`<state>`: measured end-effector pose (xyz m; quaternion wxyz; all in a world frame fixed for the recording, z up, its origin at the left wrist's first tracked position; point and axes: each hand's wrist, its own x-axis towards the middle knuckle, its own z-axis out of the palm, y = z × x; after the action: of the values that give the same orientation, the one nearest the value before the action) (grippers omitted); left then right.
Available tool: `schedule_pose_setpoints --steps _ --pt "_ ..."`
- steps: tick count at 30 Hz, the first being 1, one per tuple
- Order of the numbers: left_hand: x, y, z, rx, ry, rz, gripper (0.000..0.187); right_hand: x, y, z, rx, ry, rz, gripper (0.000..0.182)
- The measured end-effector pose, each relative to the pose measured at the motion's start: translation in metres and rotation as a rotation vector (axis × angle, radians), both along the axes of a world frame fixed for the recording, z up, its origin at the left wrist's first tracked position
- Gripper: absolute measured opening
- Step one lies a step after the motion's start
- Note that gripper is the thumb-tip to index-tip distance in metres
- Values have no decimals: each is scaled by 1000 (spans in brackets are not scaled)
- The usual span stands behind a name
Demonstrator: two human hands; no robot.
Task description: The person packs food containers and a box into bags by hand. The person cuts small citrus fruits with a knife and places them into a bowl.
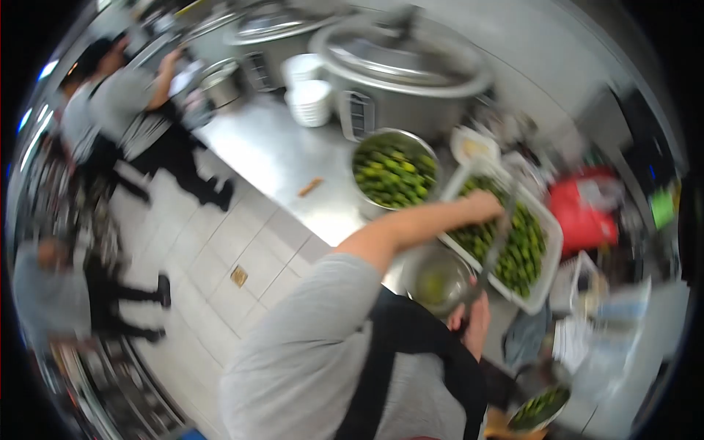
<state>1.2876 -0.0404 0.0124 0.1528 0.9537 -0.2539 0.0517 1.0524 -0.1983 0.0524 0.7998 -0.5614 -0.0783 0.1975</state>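
Observation:
My left hand (482,208) reaches over a white tray (552,229) of green pieces (519,249), close to the upper part of a long metal tool (500,238). Its fingers look curled together, but blur hides what they hold. My right hand (478,326) is closed around the tool's lower end, beside a metal bowl (438,280) with a little greenish content. The tool slants up across the tray. Left of the tray stands a round metal pot (360,192) filled with green pieces.
Large lidded cookers (403,103) and stacked white bowls (309,103) stand at the back. A small brown object (310,187) lies on the metal counter (271,158). A red bag (583,216) is right of the tray. Several people (132,103) stand at left.

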Motion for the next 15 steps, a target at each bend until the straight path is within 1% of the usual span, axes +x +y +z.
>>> schedule_pose_setpoints --steps 1,2,4,6,7,8,9,11,12,13,14,15 --pt "-2 3 1 -7 -47 -11 18 3 -1 -4 -12 -25 4 59" --pt "-1 1 2 -148 -18 -3 26 4 -2 1 -41 -43 0 59" --pt "-14 17 12 -553 8 -176 30 11 -5 -2 -45 -91 57 62" --pt "-53 36 36 -918 374 -163 31 14 -8 -6 60 -10 45 65" --pt "-72 46 42 -1021 409 -137 27 14 -6 -4 54 1 28 67" --pt "-98 57 54 -1241 584 -146 25 16 -5 -3 57 6 35 67" --pt "-120 65 59 -1414 677 -121 25 19 -4 -2 44 -3 55 67" --pt "-160 82 68 -1590 706 26 25 21 -4 -4 37 -2 83 67" --pt "-173 87 68 -1748 731 63 26 20 1 1 18 17 69 66" --pt "-186 90 68 -1828 718 105 25 17 9 8 30 15 48 63" --pt "-196 94 68 -1877 742 140 29 19 14 6 -63 -13 -5 60" --pt "-202 96 63 -1905 766 121 32 19 20 11 -21 8 -6 59"
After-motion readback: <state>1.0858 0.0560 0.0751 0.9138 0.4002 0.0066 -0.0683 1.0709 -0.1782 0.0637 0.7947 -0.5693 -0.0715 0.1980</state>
